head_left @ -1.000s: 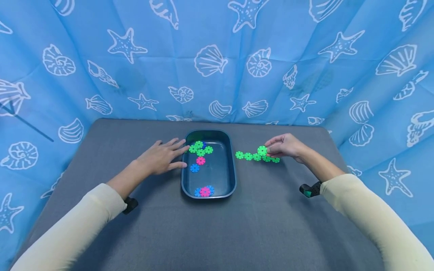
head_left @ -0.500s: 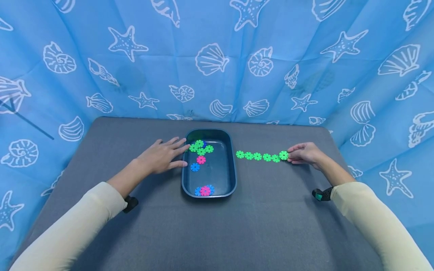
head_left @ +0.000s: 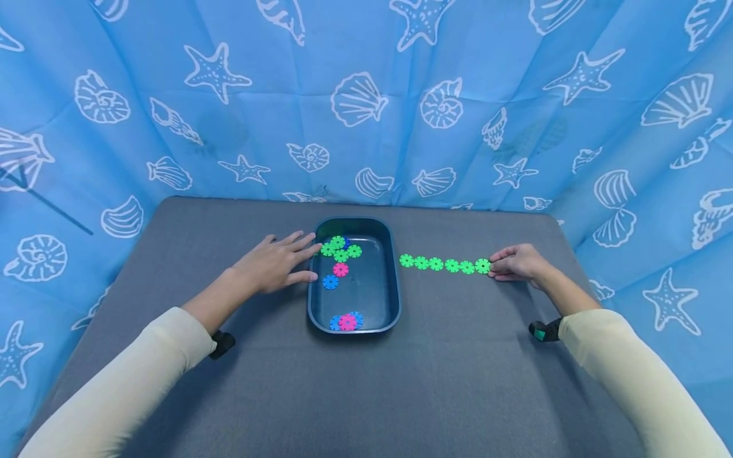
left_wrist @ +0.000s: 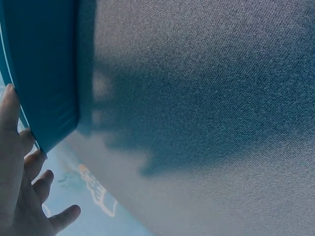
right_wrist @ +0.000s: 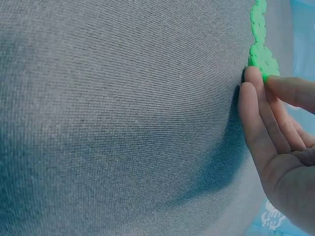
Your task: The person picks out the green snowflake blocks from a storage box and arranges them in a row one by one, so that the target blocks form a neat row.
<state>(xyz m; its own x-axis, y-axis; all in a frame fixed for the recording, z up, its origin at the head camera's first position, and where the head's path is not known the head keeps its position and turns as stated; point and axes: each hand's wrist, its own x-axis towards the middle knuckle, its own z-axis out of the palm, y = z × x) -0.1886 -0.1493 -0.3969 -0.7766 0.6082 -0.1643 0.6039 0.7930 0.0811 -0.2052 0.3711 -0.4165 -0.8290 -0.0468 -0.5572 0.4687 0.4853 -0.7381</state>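
At the right end of a row of several green notched discs, my right hand pinches the last green disc between thumb and fingers. The right wrist view shows this green disc at the fingertips, close over the cloth, with the row running on beyond it. My left hand lies with spread fingers at the left rim of a dark blue tray. In the left wrist view its fingertips are right at the tray's rim.
Inside the tray are several green discs, pink discs and blue discs, some overlapping. Grey cloth covers the table. A blue curtain with white shells hangs behind and at both sides.
My right hand has carried a green disc rightward from above the row and lowered it to the row's right end. The left hand has stayed at the tray.
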